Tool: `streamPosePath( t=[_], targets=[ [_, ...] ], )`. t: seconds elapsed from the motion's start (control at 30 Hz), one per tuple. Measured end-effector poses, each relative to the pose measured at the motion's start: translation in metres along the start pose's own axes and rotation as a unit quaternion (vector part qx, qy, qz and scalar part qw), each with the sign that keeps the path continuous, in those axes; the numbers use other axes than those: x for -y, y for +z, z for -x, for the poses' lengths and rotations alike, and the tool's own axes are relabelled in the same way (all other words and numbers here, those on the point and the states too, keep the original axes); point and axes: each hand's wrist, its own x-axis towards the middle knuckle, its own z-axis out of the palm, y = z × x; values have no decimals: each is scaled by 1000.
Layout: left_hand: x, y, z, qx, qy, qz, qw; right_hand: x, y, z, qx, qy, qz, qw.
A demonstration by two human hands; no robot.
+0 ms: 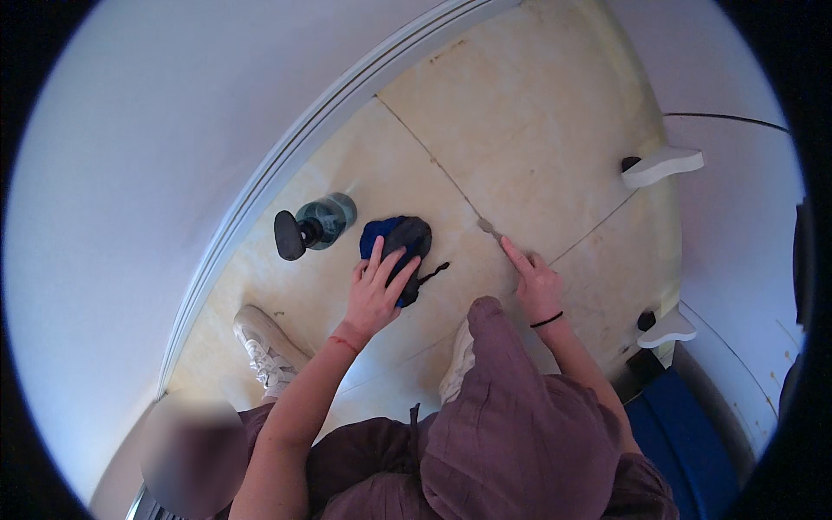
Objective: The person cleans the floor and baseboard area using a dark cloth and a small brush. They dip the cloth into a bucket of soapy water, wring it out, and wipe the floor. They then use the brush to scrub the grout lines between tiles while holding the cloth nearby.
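Note:
My left hand (379,293) lies with its fingers spread over a bunched dark blue and grey cloth (414,234) on the tiled floor. A dark cord or strap end sticks out from the cloth's right side. In my right hand (539,284) is a thin small scraper (485,225), its index finger stretched along the handle. The scraper's flat tip touches the floor on the dark joint line between tiles. Left of the cloth stands a clear spray bottle (329,218) with a black trigger head.
A white wall with a grey metal track (295,143) curves along the left. White furniture feet (663,166) with black pads stand at the right, near a dark blue object (685,433). My light shoes (264,351) are planted on the beige floor (529,113).

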Motion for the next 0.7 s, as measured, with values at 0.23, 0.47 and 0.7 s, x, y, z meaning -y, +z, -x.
streamPosePath(
  t=[0.23, 0.47, 0.7],
  targets=[
    [-8, 7, -4, -31, -19, 11, 999, 4, -8, 11, 28, -23, 29, 999],
    [-5, 3, -6, -14, -5, 6, 1000, 3, 2, 9, 74, 30, 69, 994],
    [-6, 0, -13, -8, 8, 15, 1000, 23, 4, -19, 13, 22, 50, 998]
  ],
)
